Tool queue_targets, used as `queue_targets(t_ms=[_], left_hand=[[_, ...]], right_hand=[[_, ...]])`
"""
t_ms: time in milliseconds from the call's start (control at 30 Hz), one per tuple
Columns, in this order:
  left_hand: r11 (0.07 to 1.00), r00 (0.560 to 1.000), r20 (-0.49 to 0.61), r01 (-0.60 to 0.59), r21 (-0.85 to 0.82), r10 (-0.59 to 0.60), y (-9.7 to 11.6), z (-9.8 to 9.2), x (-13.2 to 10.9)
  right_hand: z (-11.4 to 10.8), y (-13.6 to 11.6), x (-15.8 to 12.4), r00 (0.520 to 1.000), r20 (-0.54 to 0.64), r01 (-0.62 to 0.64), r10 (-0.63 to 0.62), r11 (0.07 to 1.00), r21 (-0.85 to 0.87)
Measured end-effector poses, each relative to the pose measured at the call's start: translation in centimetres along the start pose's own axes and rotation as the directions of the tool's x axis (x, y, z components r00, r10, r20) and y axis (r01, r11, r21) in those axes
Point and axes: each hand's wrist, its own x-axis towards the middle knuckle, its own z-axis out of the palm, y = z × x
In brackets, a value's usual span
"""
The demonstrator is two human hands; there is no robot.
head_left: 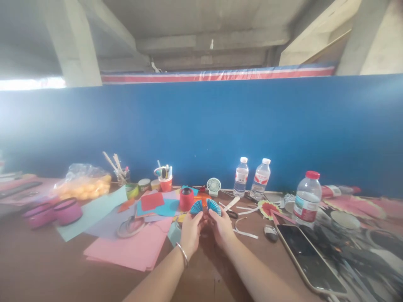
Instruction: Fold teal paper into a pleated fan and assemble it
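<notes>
My left hand (190,230) and my right hand (221,228) meet above the table's near middle, fingers closed on a folded paper fan (213,206). Its pleats are blue on both sides, with orange between them. Both thumbs press on the blue pleats, and the fan's lower part is hidden by the fingers. Just behind it stands a red spool-like roll (187,199). White strips (247,233) and a dark ring (233,214) lie right of my right hand. A bangle circles my left wrist.
Pink paper sheets (126,251) and a loop of cord (129,228) lie left. Two water bottles (241,178) and a small white fan (214,186) stand behind. A red-capped bottle (307,201), a phone (310,258) and blurred tools are right. A blue partition (201,126) borders the table.
</notes>
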Motion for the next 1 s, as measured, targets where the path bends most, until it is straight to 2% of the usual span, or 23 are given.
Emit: queue_targets(t_ms=[100, 200, 367, 500, 633, 833, 1000], left_hand=[[0.999, 1.0, -0.016, -0.025, 0.037, 0.026, -0.2, -0.6, 0.0], [0.999, 0.998, -0.043, -0.048, 0.019, 0.049, 0.0, -0.9, 0.0], [0.997, 0.998, -0.02, -0.053, -0.055, 0.052, 0.2, -1.0, 0.1], [0.992, 0.996, 0.028, -0.078, -0.104, 0.081, 0.1, -1.1, 0.3], [0.984, 0.999, 0.046, -0.014, -0.178, 0.023, 0.2, -1.4, 0.6], [0.965, 0.999, -0.021, 0.028, -0.259, -0.035, 0.3, -1.9, 0.9], [0.966, 0.999, 0.042, 0.042, -0.255, -0.032, 0.6, -1.4, 0.5]], right_hand=[[-0.2, 0.2, 0.5, 0.999, -0.025, 0.032, -0.034, 0.996, -0.081], [-0.3, 0.1, 0.8, 0.999, 0.005, 0.043, -0.042, 0.994, -0.099], [0.0, -0.6, 0.6, 0.998, 0.064, 0.003, -0.006, 0.999, 0.048], [0.1, -0.9, 0.7, 1.0, 0.027, 0.013, -0.016, 0.994, 0.11], [-0.1, -1.1, 0.8, 1.0, 0.013, 0.02, -0.022, 0.987, 0.16], [-0.3, -1.3, 0.7, 0.998, 0.064, 0.004, -0.017, 0.979, 0.206], [0.6, -1.2, 0.0, 0.998, 0.065, -0.031, 0.018, 0.979, 0.203]])
